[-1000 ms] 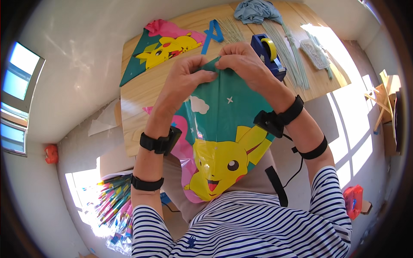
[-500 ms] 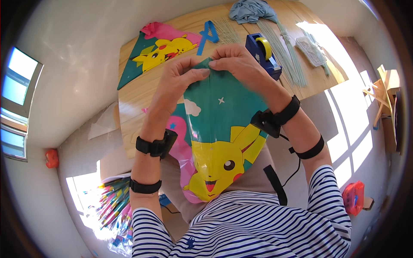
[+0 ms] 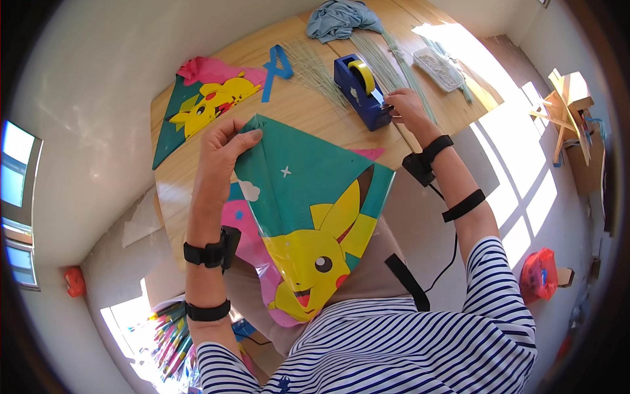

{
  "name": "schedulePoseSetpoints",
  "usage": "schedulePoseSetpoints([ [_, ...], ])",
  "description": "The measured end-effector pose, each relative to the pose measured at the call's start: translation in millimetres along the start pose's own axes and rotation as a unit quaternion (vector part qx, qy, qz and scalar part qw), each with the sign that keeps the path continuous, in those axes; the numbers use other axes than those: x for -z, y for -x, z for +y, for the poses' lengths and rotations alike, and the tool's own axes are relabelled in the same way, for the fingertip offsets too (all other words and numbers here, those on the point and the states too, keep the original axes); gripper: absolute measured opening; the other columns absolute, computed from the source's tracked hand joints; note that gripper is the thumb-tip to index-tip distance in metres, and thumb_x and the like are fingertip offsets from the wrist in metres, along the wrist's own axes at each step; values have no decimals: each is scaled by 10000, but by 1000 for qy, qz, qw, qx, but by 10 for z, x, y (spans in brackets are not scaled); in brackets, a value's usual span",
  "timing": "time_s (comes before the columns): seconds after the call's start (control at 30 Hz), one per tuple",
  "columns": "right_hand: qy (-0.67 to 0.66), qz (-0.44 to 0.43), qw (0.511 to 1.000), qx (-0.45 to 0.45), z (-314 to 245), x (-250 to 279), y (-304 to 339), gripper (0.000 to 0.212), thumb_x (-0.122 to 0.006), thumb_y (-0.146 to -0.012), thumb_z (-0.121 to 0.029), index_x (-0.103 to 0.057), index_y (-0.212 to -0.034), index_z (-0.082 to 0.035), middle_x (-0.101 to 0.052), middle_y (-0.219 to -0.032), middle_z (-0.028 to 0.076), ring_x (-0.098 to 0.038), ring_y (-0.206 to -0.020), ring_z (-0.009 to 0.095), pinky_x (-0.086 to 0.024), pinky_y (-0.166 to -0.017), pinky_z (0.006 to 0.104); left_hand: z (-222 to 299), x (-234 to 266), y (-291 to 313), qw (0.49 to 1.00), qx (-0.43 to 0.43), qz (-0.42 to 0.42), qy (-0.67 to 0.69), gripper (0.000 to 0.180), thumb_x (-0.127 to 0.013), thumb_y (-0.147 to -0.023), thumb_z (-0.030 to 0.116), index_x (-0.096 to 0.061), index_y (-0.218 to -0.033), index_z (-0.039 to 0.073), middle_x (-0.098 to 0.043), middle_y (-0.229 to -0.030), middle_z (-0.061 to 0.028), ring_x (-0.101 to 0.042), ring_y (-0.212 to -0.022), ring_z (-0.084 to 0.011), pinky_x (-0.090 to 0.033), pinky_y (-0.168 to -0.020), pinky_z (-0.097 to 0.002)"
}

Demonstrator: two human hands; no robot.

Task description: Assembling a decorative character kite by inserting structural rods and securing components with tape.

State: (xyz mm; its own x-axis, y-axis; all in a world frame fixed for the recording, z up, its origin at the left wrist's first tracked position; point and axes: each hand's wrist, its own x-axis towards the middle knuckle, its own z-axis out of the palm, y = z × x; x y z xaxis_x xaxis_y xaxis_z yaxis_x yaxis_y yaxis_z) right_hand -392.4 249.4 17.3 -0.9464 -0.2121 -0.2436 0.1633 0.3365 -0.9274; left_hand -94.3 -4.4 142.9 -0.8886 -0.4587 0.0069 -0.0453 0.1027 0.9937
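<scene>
A: Now, entry one, change: the right hand (image 3: 401, 107) has left the teal kite (image 3: 308, 197) and reached the blue tape dispenser (image 3: 361, 88), fingertips pinched at the tape end. Taping looks next.

B: Entry two, left hand (image 3: 223, 148)?

A: Fingers clamped on the kite's top corner, forearm raised, sheet hanging toward the lap, over the wooden table (image 3: 289, 108) edge.

B: Other items?

A: Second kite (image 3: 197, 108) lying flat, thin sticks (image 3: 315, 65) beside it.

Bright sunlight from right, sharp shadows, fisheye-bent edges.
</scene>
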Motion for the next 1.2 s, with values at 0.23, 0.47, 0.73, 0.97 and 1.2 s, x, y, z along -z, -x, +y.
schedulePoseSetpoints([
  [0.23,-7,-55,998,12,0,77,-111,184,-730,-831,-137,-642,-867,20,-609,-747,96,-556,-596,192,-475,-540,345,16,-63,-29,1000,7,-4,9,63,-716,-900,112,-689,-899,55,-661,-786,34,-570,-686,-22,-454,-633,-193],
  [0.47,-126,-53,987,80,125,149,97,179,-719,-814,-88,-610,-735,29,-618,-705,97,-526,-568,175,-412,-527,320,-34,-76,-51,1000,7,-2,4,58,-720,-897,112,-688,-893,64,-661,-791,36,-568,-699,-20,-450,-650,-187],
  [0.73,-134,-87,985,68,447,192,90,153,-697,-844,-118,-673,-828,33,-673,-774,103,-550,-675,159,-416,-601,300,-52,-93,-78,1000,5,7,-10,65,-724,-895,115,-684,-872,68,-643,-765,47,-550,-682,-19,-430,-644,-183],
  [0.97,-393,-155,901,-102,749,166,355,302,-694,-946,-273,-623,-1063,-3,-661,-960,128,-690,-958,289,-549,-853,514,-65,-92,-77,1000,2,9,6,62,-728,-895,109,-685,-872,71,-644,-768,48,-547,-680,-15,-428,-645,-182],
  [1.2,-515,-111,827,-196,728,38,554,272,-712,-927,-287,-608,-980,-42,-632,-943,113,-689,-961,322,-523,-888,570,-47,-90,-35,1000,-1,13,-7,59,-731,-894,108,-689,-885,68,-648,-780,49,-554,-696,-15,-432,-644,-184],
])
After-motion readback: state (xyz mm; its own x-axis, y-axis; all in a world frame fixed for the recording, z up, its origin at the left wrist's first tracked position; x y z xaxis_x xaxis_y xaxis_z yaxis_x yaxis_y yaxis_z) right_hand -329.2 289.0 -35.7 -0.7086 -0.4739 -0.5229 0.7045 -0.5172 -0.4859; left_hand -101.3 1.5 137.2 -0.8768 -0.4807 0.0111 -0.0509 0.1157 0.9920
